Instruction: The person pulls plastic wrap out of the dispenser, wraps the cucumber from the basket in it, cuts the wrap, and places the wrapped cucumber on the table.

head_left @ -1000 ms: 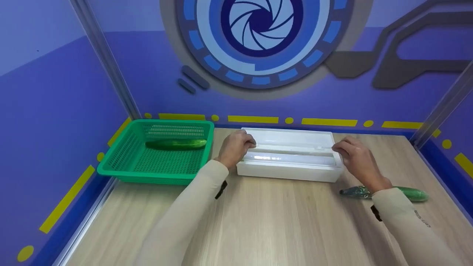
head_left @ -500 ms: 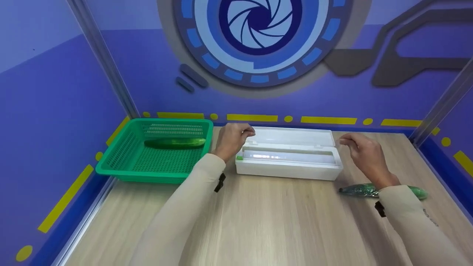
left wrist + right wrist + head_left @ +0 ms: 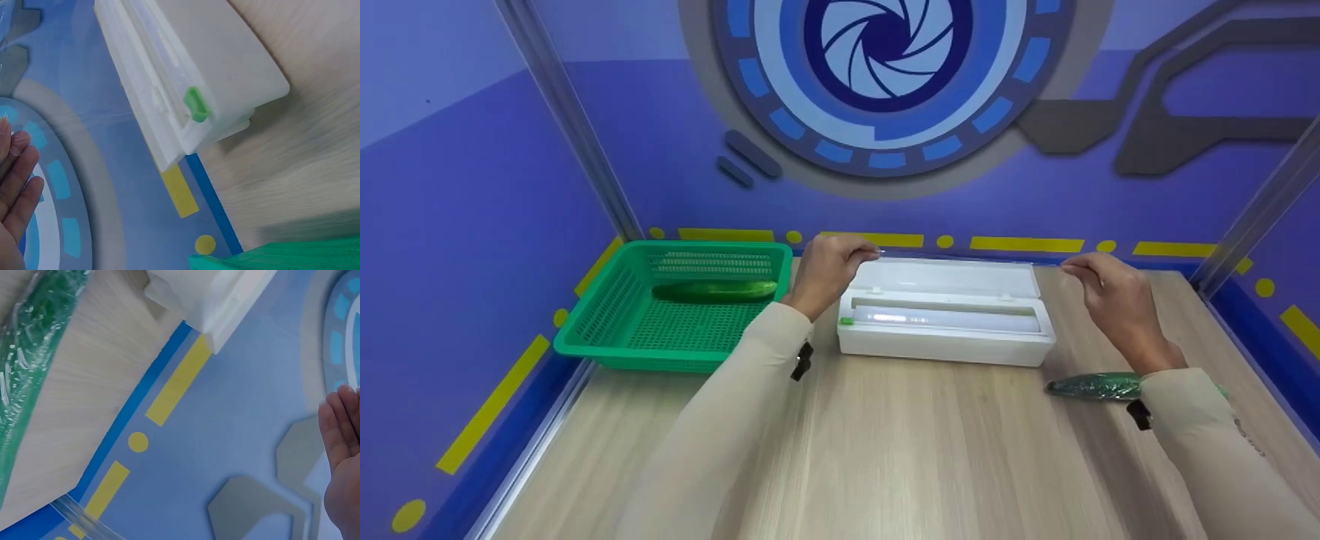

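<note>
Between my raised hands stretches a thin sheet of clear cling film (image 3: 84, 122), faintly visible as glints. My left hand (image 3: 826, 271) pinches its left end above the far left corner of a white cling film dispenser (image 3: 945, 347). At the right end, the fingertips of my right hand (image 3: 1119, 304) pinch the film, beyond the box's right side. The dispenser's lid (image 3: 952, 277) is tipped back, showing the film roll (image 3: 945, 319) inside. A green slider (image 3: 847, 321) sits at the left end of its cutting bar. Under my right wrist lies a film-wrapped cucumber (image 3: 1091, 385).
At the left stands a green plastic basket (image 3: 660, 361) holding an unwrapped cucumber (image 3: 714, 290). Behind the dispenser rises a blue printed wall (image 3: 675, 172). The wooden table (image 3: 930, 442) extends in front of the box.
Both hands have risen from the dispenser, moving away and slightly apart, drawing film up with them. The roll and the green slider have come into fuller view. The box stays in place.
</note>
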Available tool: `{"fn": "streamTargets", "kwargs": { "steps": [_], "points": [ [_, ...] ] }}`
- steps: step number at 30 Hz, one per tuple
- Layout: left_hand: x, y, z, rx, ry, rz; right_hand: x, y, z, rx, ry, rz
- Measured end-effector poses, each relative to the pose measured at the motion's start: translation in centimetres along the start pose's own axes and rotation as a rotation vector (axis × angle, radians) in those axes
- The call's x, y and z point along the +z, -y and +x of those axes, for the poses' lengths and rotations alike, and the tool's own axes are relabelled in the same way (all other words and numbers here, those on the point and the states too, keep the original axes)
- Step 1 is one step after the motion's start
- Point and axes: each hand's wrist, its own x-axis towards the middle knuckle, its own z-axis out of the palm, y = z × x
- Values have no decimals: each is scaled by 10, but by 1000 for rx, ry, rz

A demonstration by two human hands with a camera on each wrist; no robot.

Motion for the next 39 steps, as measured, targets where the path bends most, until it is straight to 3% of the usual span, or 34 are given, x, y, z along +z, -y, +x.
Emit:
{"fn": "streamTargets", "kwargs": {
  "steps": [8, 18, 22, 26, 31, 36, 39],
  "points": [
    [-11, -6, 6, 9, -10, -13, -7, 6, 11, 68, -51, 73],
    [-24, -16, 14, 76, -76, 24, -19, 16, 25, 149, -70, 138],
    [-29, -20, 16, 81, -91, -5, -27, 21, 29, 208, -28, 179],
    [-34, -21, 16, 90, -78, -55, -37, 20, 31, 268, 63, 281],
    [-42, -21, 13, 40, 33, -137, -55, 11, 30, 260, 242, 451],
    [-53, -25, 5, -99, 252, -277, -75, 1, 26, 272, 511, 592],
    [-59, -28, -1, -152, 382, -350, -82, -2, 23, 276, 664, 652]
  ]
}}
